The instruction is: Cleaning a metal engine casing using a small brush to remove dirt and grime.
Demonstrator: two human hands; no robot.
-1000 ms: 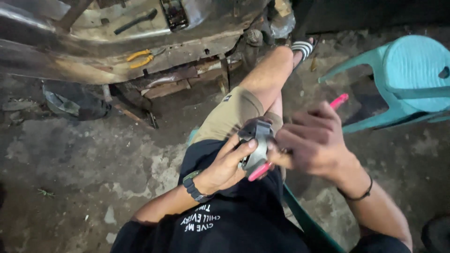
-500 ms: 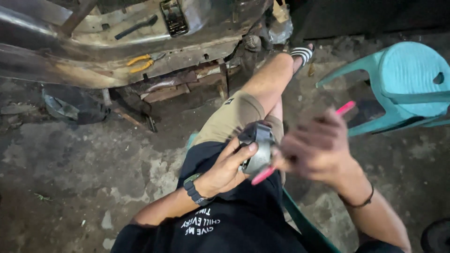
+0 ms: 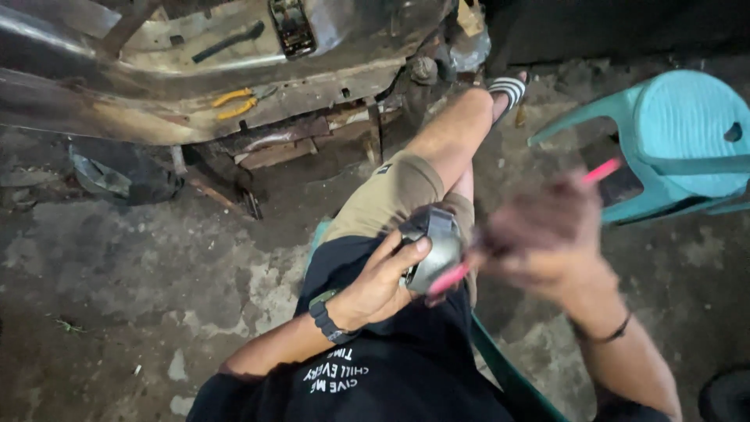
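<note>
- The floor is rough grey concrete, stained and patchy, with pale worn spots near the left.
- At the far left a large worn metal body, perhaps part of a vehicle, spans the top of the view.
- Yellow-handled pliers lie on its ledge.
- Under it sit wooden planks and a crumpled dark sheet.
- On the right stands a turquoise plastic chair.
- Light is dim and warm; the far right corner is in deep shadow.

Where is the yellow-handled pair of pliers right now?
In the head view, upper left, the yellow-handled pliers lie on the metal vehicle frame, well away from both hands.
</note>
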